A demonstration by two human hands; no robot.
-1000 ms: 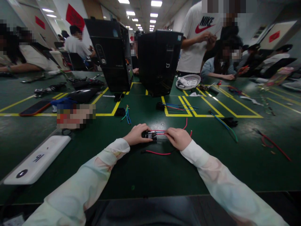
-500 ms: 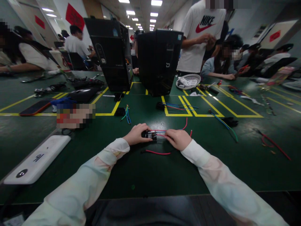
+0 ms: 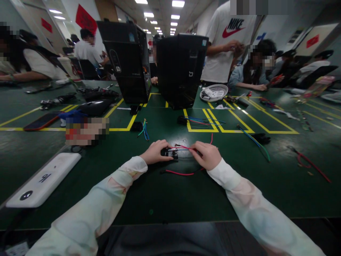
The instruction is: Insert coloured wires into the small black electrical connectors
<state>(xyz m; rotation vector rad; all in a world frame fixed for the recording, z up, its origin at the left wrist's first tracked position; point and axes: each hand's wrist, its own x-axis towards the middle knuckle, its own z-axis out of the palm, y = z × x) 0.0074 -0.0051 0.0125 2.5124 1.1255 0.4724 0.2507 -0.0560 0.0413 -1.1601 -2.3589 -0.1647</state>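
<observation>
My left hand (image 3: 156, 152) is closed around a small black terminal block (image 3: 172, 154), thumb along its near side and fingers over the far side. Between thumb and fingertips, my right hand (image 3: 207, 154) pinches a red wire (image 3: 183, 146); its dark end points left, just above the block and apart from its near contacts. A blue wire (image 3: 182, 149) runs from the block toward the right fingers. Another red wire (image 3: 179, 173) lies on the green table (image 3: 149, 192) in front of the hands.
Two black computer towers (image 3: 125, 64) stand ahead. Blue and green wires (image 3: 145, 129) lie beyond my hands, with more wires (image 3: 254, 142) to the right. A white power bank-like slab (image 3: 44, 179) lies at left. Past the table's far side, a person in a white shirt (image 3: 221, 46) stands.
My right hand has drawn back a little to the right and upward. The red wire it pinches, earlier in line with the block's contacts, has come away from them and now slants above the block.
</observation>
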